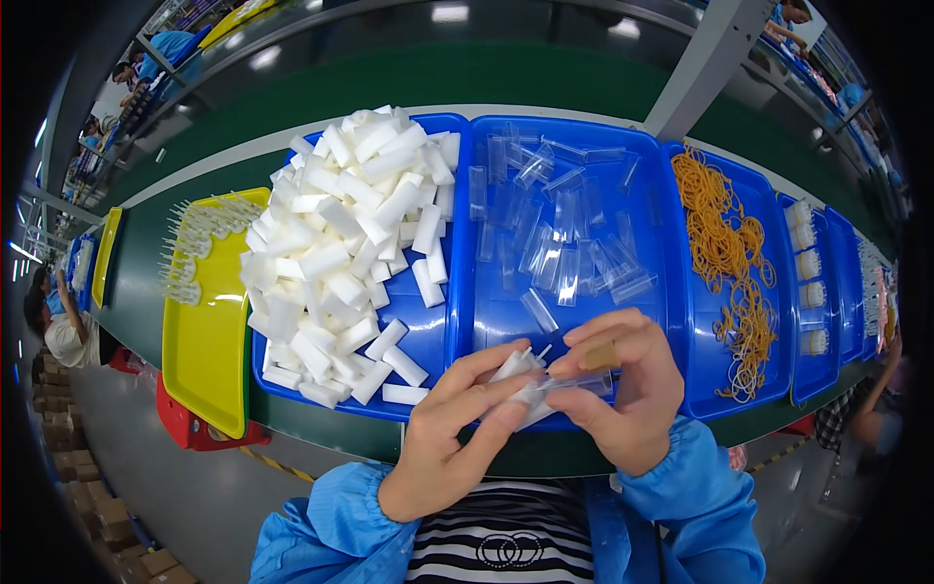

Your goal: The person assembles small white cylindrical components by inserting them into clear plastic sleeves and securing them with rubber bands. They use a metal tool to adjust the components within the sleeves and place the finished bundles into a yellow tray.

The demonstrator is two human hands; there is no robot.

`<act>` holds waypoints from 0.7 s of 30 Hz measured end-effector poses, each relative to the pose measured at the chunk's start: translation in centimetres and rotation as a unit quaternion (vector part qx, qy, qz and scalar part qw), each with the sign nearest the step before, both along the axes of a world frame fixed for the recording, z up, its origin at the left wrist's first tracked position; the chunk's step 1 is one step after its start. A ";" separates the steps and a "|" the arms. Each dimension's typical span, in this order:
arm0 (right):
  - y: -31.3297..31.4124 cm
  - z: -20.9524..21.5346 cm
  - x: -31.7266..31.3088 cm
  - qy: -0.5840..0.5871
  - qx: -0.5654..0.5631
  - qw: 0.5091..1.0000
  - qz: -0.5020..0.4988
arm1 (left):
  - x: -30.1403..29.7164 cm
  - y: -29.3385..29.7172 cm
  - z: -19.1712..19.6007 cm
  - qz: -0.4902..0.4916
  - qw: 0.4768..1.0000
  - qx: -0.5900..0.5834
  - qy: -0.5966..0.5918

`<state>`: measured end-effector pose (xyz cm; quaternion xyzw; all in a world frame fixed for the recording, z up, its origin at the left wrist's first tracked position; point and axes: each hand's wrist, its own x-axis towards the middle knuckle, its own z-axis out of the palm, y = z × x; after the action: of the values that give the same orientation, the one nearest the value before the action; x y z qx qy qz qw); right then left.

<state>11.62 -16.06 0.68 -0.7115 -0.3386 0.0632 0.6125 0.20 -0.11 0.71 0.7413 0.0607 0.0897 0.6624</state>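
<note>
My left hand (pixel 449 436) is closed on white foam pieces (pixel 514 368) in front of my body. My right hand (pixel 634 394) pinches a clear plastic sleeve (pixel 591 383) between thumb and fingers, its left end up against the white foam. A thin white tip pokes out between the two hands; what it belongs to is hidden. A tan band wraps one right finger. Just beyond my hands, a blue tray (pixel 642 156) holds many loose clear plastic sleeves (pixel 559 248). To its left, white foam blocks (pixel 336 224) are heaped in another blue tray (pixel 428 329).
A yellow tray (pixel 199 375) with upright white bristly parts (pixel 204 234) stands far left. Tangled orange rubber bands (pixel 725 224) fill part of a blue tray on the right, followed by a blue tray of white parts (pixel 806 265). A grey post (pixel 708 68) rises behind.
</note>
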 end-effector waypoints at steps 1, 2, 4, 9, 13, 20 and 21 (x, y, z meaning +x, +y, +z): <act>0.0 0.1 0.0 0.040 0.007 0.999 0.003 | 0.0 0.0 0.0 -0.001 1.000 -0.014 0.002; 0.1 0.0 0.0 0.117 0.032 0.993 0.004 | 0.1 -0.2 -0.1 0.001 1.000 -0.011 0.004; 0.2 -0.2 -0.1 0.268 0.080 0.960 0.009 | 0.1 -0.5 -0.3 0.006 1.000 -0.004 0.007; 0.0 -0.5 -0.3 0.043 -0.010 0.998 -0.042 | 0.5 -1.0 -0.4 0.031 0.993 0.113 -0.025; -0.3 0.0 -0.1 0.159 -0.027 0.984 -0.071 | 0.6 -0.6 -0.9 0.007 0.979 0.184 -0.083; -0.2 0.2 -0.4 0.167 -0.015 0.982 -0.084 | -0.6 -0.1 0.2 -0.033 0.998 0.030 -0.052; -0.2 0.4 -0.2 0.172 -0.001 0.981 -0.093 | -0.8 0.1 0.1 -0.031 0.998 -0.007 -0.053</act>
<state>11.46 -16.28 1.09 -0.7190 -0.1600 0.1278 0.6642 -0.55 -0.02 0.77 0.7323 0.0030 0.1080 0.6724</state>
